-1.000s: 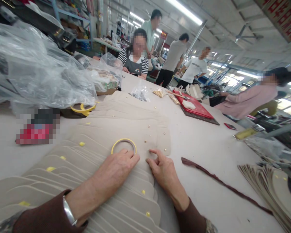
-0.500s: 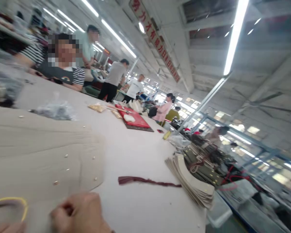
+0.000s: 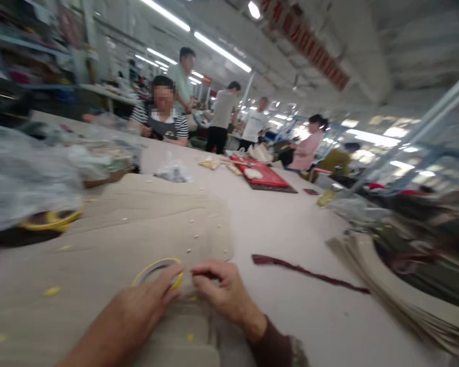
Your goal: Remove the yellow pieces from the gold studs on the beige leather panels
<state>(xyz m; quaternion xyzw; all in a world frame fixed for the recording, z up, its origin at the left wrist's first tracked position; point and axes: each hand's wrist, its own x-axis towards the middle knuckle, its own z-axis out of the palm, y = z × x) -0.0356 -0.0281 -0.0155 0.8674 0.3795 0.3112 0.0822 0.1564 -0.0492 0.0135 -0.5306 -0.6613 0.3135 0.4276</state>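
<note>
My left hand (image 3: 147, 300) is closed on a thin ring, yellow at the rim and grey inside, that looks like a roll of tape (image 3: 153, 266). Just to its right, my right hand (image 3: 225, 293) has thumb and forefinger pinched together; whatever is between them is too small to make out. Both hands are low over beige fabric pieces (image 3: 156, 209) laid out on the table. Small shiny metal studs dot the upper pieces, and yellow spots mark the nearer ones. A dark red bundle of cords (image 3: 309, 272) lies to the right of my right hand.
Clear plastic bags (image 3: 26, 173) and yellow rings (image 3: 53, 220) crowd the left. A red board (image 3: 265, 174) lies farther back on the pale table (image 3: 286, 224). Stacked curved beige strips (image 3: 382, 275) stand at right. A person in striped sleeves (image 3: 162, 117) sits across.
The view has swung left and down, so the table's things appear farther right. My left hand with the tape roll has come fully into view, close beside my right hand.
</note>
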